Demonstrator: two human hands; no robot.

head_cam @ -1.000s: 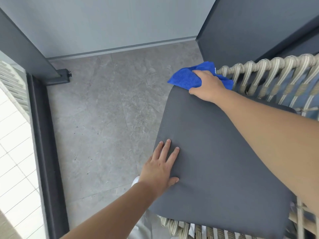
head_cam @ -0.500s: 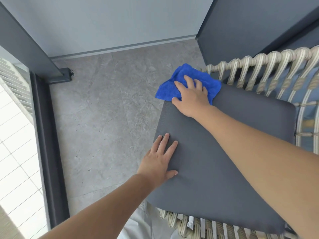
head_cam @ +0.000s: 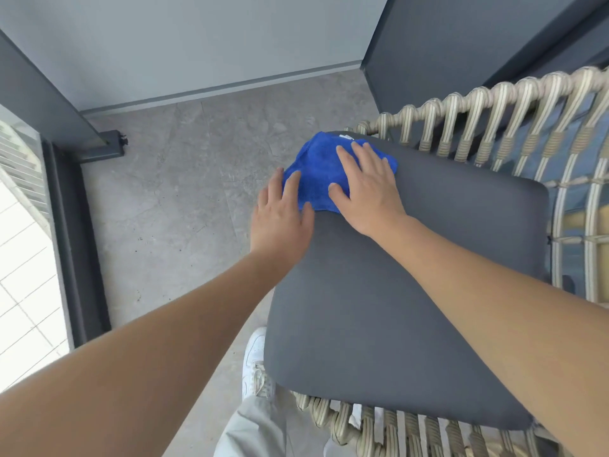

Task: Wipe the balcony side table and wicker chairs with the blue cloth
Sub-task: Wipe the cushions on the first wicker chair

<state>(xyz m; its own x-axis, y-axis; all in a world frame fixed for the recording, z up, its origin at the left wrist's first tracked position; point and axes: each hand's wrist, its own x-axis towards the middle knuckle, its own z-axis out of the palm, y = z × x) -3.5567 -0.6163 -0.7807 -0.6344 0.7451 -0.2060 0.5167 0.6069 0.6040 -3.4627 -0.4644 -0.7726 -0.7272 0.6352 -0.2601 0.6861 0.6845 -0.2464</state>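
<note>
Resting flat on the blue cloth [head_cam: 316, 173], the right hand [head_cam: 367, 186] has its fingers straight and spread, so its grip is apart and pressing, not curled round the fabric. The cloth lies bunched at the far left corner of the grey seat cushion [head_cam: 412, 285], partly draped over the cushion's edge; how far it hangs down cannot be made out, and the part beneath the right palm is hidden. A small white tag [head_cam: 346, 137] shows at the cloth's far edge. The left hand [head_cam: 280, 216] sits at the cushion's left edge with fingers extended, its fingertips touching the cloth's left side; its grip is likewise apart, though the underside of the hand is not visible. The cushion lies on the wicker chair [head_cam: 494, 127], whose looped backrest runs from the cloth's far side toward the upper right and is cut off by the frame edge; the front rim of weave shows only below the cushion, and the chair's legs are hidden. Both forearms run out of the bottom of the view. A white shoe [head_cam: 255, 364] and a light trouser leg [head_cam: 250, 430] stand on the grey tiled floor [head_cam: 171, 209] beside the chair.
</note>
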